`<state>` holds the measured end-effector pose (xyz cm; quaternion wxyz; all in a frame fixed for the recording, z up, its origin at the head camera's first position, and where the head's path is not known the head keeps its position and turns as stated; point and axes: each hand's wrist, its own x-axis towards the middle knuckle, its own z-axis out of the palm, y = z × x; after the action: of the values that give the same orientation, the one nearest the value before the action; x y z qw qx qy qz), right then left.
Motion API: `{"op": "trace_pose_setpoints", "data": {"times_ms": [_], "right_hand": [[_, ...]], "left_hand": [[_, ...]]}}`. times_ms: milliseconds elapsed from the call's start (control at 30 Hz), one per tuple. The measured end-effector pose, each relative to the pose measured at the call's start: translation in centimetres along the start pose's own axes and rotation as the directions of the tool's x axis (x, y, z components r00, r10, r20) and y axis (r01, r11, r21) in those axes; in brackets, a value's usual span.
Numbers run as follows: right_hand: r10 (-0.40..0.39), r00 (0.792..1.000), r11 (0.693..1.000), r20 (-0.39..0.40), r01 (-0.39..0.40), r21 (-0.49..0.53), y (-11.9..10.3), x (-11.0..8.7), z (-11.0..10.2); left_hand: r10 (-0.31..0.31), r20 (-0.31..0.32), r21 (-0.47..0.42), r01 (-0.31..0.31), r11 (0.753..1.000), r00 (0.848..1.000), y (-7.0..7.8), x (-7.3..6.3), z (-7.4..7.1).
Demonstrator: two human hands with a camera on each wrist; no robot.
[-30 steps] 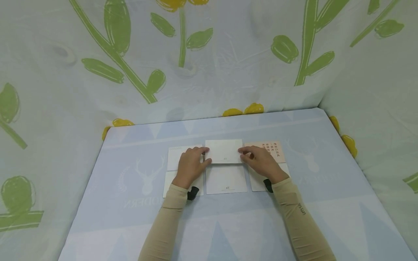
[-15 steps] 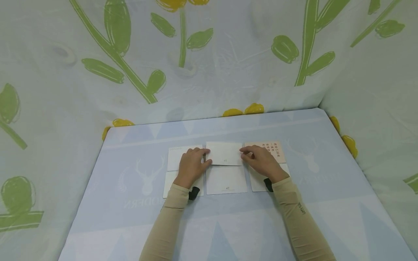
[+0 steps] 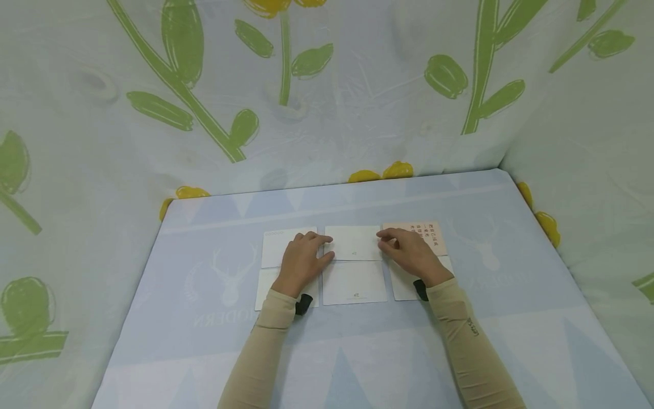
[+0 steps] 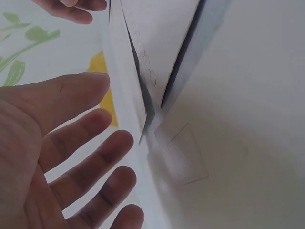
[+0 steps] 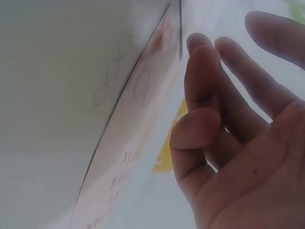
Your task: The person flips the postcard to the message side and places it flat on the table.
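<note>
A white postcard (image 3: 352,243) with a small printed mark lies at the top middle of the group in the head view. My left hand (image 3: 301,261) is at its left edge, thumb and fingers spread, the hand over the upper left postcard (image 3: 273,250). In the left wrist view its fingers (image 4: 116,148) are apart, gripping nothing. At the card's right edge is my right hand (image 3: 411,257), partly covering the pinkish postcard (image 3: 433,237) with vertical writing. The right wrist view shows its fingers (image 5: 195,129) loosely bent and the thumb apart, with nothing between them.
Below the top middle card lies another white postcard (image 3: 353,282). More white postcards lie at the lower left (image 3: 265,289) and lower right (image 3: 402,286), partly hidden by the hands. All are on a pale blue patterned tablecloth (image 3: 168,318). A flower-print curtain (image 3: 357,130) stands behind.
The top middle postcard has come down and nearer, from held between both hands to lying flat above the lower one. Fingers of both hands have let it go; the hands barely moved.
</note>
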<state>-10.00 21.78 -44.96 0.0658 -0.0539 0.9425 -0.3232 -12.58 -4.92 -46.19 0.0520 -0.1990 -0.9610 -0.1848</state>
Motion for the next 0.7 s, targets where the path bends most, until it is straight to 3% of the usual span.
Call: {"op": "trace_pose_setpoints", "data": {"times_ms": [267,700], "right_hand": [[0.004,1.000,1.000,0.016,-0.004,0.011,-0.23,-0.07,0.06],[0.018,1.000,1.000,0.021,-0.018,0.001,-0.48,0.18,0.11]], "left_hand": [[0.039,0.025,0.016,-0.040,0.999,0.999,0.08,-0.28,0.44],[0.035,0.031,0.031,-0.036,0.999,0.999,0.12,-0.58,-0.02]]}}
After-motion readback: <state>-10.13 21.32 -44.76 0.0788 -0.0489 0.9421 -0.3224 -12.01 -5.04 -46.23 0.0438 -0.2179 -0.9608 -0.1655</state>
